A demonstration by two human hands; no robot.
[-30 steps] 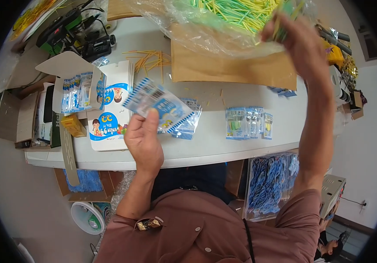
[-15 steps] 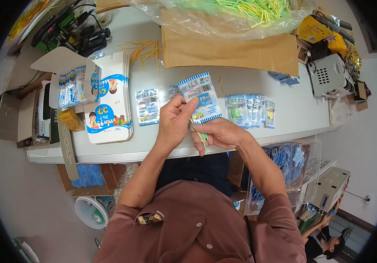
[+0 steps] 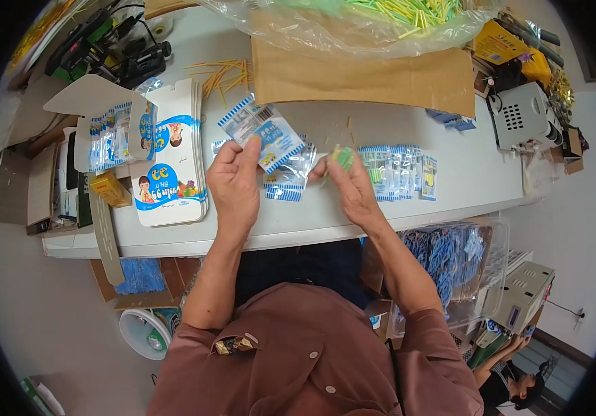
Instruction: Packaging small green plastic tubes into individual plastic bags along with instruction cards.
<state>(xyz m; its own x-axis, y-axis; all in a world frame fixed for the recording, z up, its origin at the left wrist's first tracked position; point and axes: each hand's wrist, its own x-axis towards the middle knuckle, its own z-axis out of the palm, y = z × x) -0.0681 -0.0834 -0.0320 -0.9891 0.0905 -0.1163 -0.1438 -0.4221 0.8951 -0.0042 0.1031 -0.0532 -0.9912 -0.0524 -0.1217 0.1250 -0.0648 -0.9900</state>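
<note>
My left hand (image 3: 234,184) pinches a blue-and-white printed plastic packet (image 3: 264,135) between thumb and fingers, tilted above the table. Apart from it, my right hand (image 3: 357,194) is closed round a small bundle of green and yellow sticks (image 3: 343,158); this hand is slightly blurred. Below and between the hands lie clear packets with blue striped ends (image 3: 285,187), partly covered by the held one. Just right of my right hand, a row of similar packets (image 3: 396,170) overlaps on the table, some with green or yellow sticks showing inside.
A large plastic bag of sticks (image 3: 409,17) lies behind a brown cardboard flap (image 3: 360,73). Loose orange sticks (image 3: 227,80) lie left of it. Flat printed cartons (image 3: 173,156) and an open box of packets (image 3: 114,135) stand left. A white machine (image 3: 523,121) sits at right.
My hands have moved apart. The left has carried the packet left and tilted it; the right has shifted right and up with the sticks. Packets behind the hands now show more.
</note>
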